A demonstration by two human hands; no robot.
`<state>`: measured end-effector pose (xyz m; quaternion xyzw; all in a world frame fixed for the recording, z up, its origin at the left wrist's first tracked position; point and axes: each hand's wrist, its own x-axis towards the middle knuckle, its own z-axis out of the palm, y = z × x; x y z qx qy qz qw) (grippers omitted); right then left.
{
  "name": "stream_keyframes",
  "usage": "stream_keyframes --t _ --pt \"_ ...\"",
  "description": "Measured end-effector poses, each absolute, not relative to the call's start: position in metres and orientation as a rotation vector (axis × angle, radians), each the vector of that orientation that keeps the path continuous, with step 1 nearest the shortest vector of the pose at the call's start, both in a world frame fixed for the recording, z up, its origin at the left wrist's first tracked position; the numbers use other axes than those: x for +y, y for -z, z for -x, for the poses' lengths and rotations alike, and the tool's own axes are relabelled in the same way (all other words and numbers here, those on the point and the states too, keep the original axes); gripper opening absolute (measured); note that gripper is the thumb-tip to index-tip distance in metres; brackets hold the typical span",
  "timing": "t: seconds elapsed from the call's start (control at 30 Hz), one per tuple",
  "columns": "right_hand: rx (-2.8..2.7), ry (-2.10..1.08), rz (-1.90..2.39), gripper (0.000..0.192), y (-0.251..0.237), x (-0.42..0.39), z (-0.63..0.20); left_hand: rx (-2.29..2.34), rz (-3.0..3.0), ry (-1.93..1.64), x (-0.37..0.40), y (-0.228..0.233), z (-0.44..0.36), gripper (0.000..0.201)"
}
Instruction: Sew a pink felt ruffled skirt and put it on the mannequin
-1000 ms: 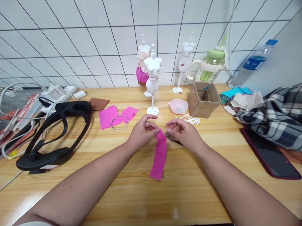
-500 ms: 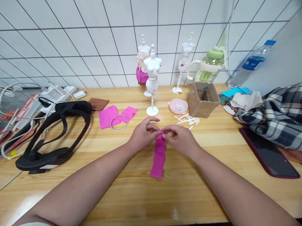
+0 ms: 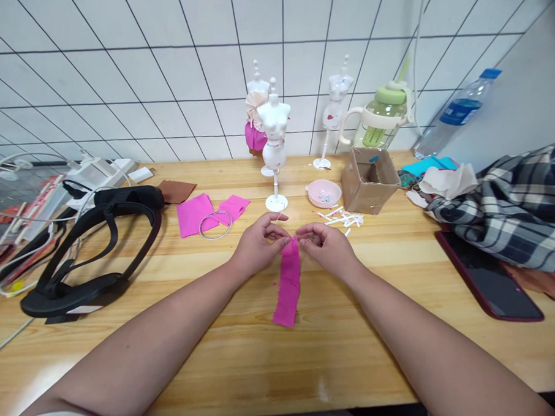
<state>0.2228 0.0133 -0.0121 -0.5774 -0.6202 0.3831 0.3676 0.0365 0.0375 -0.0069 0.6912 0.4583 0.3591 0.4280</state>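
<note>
The top end of the pink cloth strip (image 3: 288,279) is pinched by the closed fingers of the left hand (image 3: 256,247) and right hand (image 3: 327,247); the rest lies flat on the table (image 3: 345,352). With a loose pinch, the strip could slip free and twist.

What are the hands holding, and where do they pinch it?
Both the left hand and right hand pinch the pink fabric strip at its far end.

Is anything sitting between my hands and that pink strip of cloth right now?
Nothing visible. The left hand and right hand both pinch the far end of the pink fabric strip, which lies on bare wooden table towards the person.
</note>
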Motion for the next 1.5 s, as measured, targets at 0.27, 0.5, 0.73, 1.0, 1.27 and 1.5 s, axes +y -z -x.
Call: stream_keyframes --t 0.27,0.5,0.73,1.0,1.27,1.5 --pt "-1.945 -0.591 1.534 0.02 0.011 0.021 -0.223 1.256 -2.05 -0.803 0.042 0.007 -0.038 0.036" --pt "-2.029 -0.496 1.645 0.014 0.015 0.025 -0.225 1.276 -2.146 -0.705 0.049 0.014 -0.034 0.029" --pt "-2.17 -0.355 1.636 0.019 0.016 0.022 -0.221 1.249 -2.212 -0.675 0.049 0.016 -0.034 0.027" --pt "-2.271 -0.29 1.584 0.022 0.013 0.018 -0.223 1.239 -2.328 -0.646 0.049 0.014 -0.031 0.025" --pt "-2.428 -0.25 1.557 0.039 0.007 0.011 -0.227 1.19 -2.465 -0.532 0.05 0.011 -0.021 0.03" --pt "-2.524 -0.235 1.579 0.039 0.002 0.014 -0.225 1.083 -2.457 -0.481 0.055 0.008 -0.016 0.044"
